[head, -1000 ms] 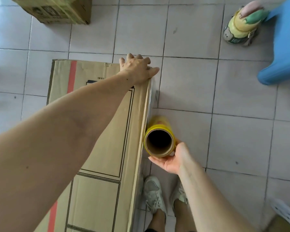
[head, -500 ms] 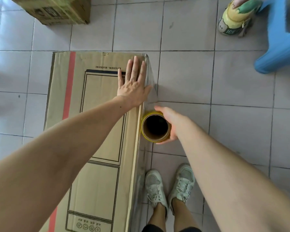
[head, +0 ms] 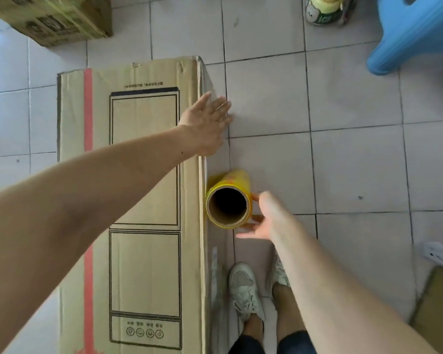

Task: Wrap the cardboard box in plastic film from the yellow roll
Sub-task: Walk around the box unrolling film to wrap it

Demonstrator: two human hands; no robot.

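Observation:
A tall cardboard box (head: pixel 143 175) with a red stripe and black line print stands on the tiled floor, seen from above. My left hand (head: pixel 207 123) lies flat over its upper right edge, fingers pointing down the right side face. Clear film (head: pixel 216 272) clings to that side face lower down. The yellow roll (head: pixel 237 180) stands upright right against the box's right edge, its hollow cardboard core facing me. My right hand (head: pixel 261 221) cups the roll's right side, with the thumb and fingers around its rim.
A second cardboard box (head: pixel 62 19) sits at the far left. A blue plastic stool (head: pixel 414 34) and a yellow-green toy (head: pixel 327 8) are at the far right. My shoes (head: pixel 243 287) stand beside the box. A white object (head: pixel 440 254) and flat cardboard (head: pixel 437 307) lie at the right.
My left hand slid from the box's top face over the right edge onto its side. My right hand shifted from above the roll's rim to its right side.

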